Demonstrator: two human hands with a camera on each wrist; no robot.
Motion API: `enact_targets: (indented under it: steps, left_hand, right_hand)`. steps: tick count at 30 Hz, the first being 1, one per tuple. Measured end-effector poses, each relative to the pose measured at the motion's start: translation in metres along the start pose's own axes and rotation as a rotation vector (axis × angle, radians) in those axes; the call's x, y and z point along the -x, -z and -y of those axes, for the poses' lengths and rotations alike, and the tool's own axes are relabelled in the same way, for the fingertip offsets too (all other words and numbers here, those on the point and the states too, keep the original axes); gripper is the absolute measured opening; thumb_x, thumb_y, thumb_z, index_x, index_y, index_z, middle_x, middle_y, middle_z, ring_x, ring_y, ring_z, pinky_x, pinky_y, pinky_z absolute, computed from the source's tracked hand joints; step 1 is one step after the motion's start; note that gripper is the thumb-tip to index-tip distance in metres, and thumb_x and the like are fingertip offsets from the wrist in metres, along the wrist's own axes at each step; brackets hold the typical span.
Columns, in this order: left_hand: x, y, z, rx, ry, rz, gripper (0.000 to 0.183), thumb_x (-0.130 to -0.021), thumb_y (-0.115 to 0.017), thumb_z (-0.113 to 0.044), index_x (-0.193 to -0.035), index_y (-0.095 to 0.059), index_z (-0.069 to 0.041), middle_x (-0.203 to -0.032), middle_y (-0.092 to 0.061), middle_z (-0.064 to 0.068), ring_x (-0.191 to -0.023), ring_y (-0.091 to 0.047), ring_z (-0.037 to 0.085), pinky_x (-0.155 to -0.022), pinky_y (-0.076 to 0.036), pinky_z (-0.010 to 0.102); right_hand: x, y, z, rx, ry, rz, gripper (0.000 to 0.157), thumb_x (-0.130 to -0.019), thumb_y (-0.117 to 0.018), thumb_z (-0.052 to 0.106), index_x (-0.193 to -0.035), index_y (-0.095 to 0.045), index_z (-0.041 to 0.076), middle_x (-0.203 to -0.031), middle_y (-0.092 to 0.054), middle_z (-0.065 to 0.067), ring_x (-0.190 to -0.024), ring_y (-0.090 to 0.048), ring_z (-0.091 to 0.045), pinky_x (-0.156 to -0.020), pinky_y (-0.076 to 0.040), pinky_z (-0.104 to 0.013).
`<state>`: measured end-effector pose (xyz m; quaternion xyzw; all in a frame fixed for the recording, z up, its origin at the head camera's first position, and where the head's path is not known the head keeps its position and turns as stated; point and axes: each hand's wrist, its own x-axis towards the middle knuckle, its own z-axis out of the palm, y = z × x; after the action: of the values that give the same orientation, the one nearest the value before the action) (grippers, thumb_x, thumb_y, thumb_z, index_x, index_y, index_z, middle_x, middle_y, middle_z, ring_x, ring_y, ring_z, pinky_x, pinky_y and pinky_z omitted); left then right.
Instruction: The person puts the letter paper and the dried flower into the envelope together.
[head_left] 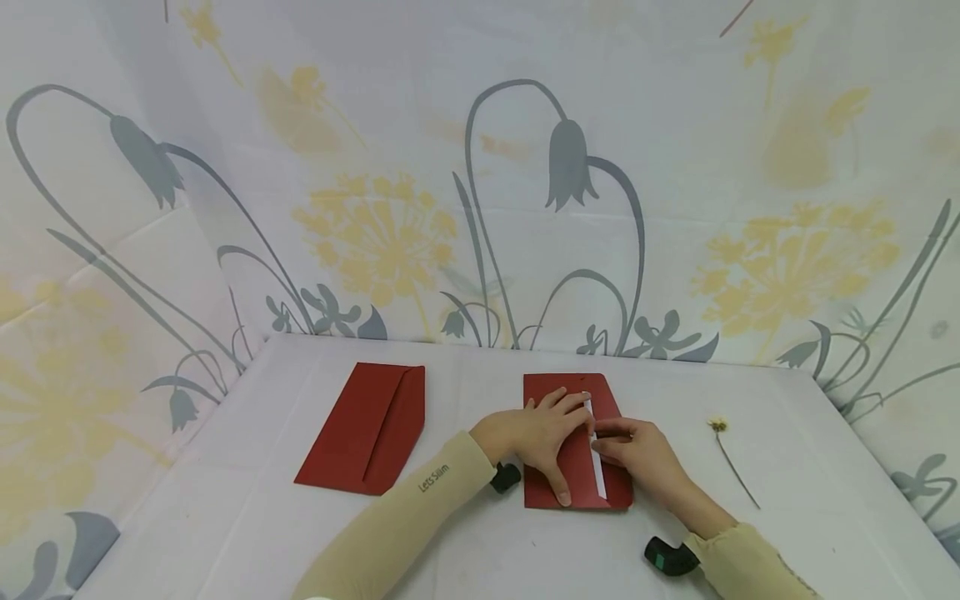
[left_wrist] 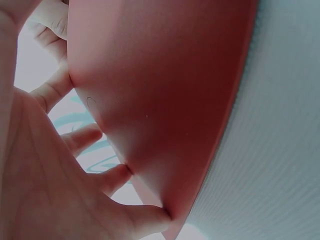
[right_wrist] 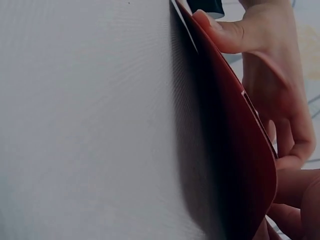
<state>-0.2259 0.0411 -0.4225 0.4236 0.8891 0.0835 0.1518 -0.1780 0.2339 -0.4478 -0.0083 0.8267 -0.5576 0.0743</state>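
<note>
A red envelope (head_left: 551, 392) lies on the white table with its flap to the right. A narrow white strip (head_left: 599, 475) runs lengthwise along the flap. My left hand (head_left: 542, 433) rests on the envelope with fingers spread, its fingertips pressing on the paper beside the strip. From the right, my right hand (head_left: 648, 458) reaches over the flap, and its thumb and forefinger pinch at the middle of the white strip. In the left wrist view, the spread left fingers (left_wrist: 115, 179) press along the red paper (left_wrist: 160, 100). In the right wrist view, the flap (right_wrist: 240, 130) stands slightly raised off the table.
Another red envelope (head_left: 345, 433) lies flat to the left, beyond my left sleeve (head_left: 412, 508). To the right of my right hand is a dried flower (head_left: 718, 425) with a thin stem. A flower-printed cloth (head_left: 517, 267) hangs behind the table.
</note>
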Motion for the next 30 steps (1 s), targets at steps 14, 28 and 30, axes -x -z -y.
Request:
enact_targets:
  steps: [14, 28, 30]
  left_hand:
    - [0.002, 0.001, -0.001, 0.030, -0.001, -0.005, 0.084, -0.051, -0.079, -0.066, -0.116, -0.037, -0.034, -0.154, -0.003, -0.010, -0.142, -0.002, 0.025, -0.103, -0.026, 0.059]
    - [0.002, 0.000, -0.001, 0.019, 0.007, -0.004, 0.087, -0.051, -0.078, -0.068, -0.120, -0.037, -0.035, -0.155, -0.003, -0.010, -0.142, -0.002, 0.024, -0.104, -0.025, 0.058]
    - [0.001, 0.000, -0.002, 0.015, 0.007, -0.001, 0.087, -0.051, -0.078, -0.068, -0.120, -0.037, -0.035, -0.155, -0.004, -0.009, -0.142, -0.002, 0.024, -0.104, -0.026, 0.058]
  right_hand:
    - [-0.001, -0.004, 0.000, -0.053, 0.019, 0.015, 0.034, -0.086, -0.066, 0.009, -0.115, -0.059, -0.005, -0.109, -0.064, -0.017, -0.092, -0.066, -0.020, -0.076, -0.054, -0.030]
    - [0.008, 0.007, -0.004, -0.100, 0.034, 0.022, 0.034, -0.084, -0.069, 0.012, -0.112, -0.061, -0.005, -0.108, -0.064, -0.017, -0.090, -0.066, -0.017, -0.074, -0.054, -0.031]
    - [0.009, 0.007, -0.006, -0.136, 0.028, 0.034, 0.034, -0.085, -0.068, 0.011, -0.113, -0.060, -0.007, -0.108, -0.065, -0.017, -0.090, -0.066, -0.016, -0.075, -0.054, -0.031]
